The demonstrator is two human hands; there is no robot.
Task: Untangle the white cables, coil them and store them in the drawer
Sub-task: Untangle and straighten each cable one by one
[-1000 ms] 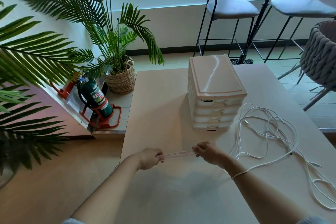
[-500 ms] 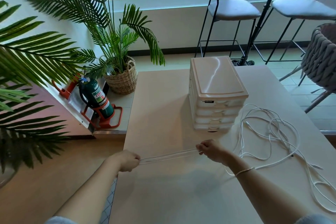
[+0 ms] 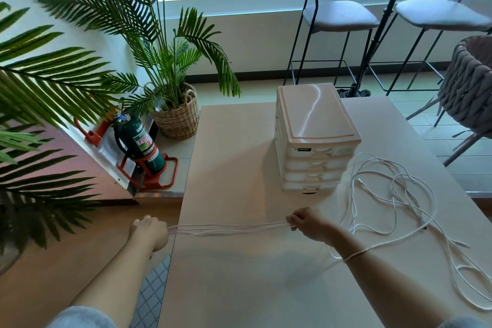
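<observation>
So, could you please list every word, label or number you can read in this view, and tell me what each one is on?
"abox": black label on the top drawer front of the drawer unit; the letters before it are too blurred to read.
"FIR": red label on the green fire extinguisher; the word is cut off and the smaller print below it is too small to read.
The paper sheet beside the extinguisher is unreadable.

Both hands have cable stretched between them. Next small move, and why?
Probably bring the left hand back to the right hand, folding the taut white strands into a loop: the tangled cables right of the closed drawer unit remain uncoiled.
</observation>
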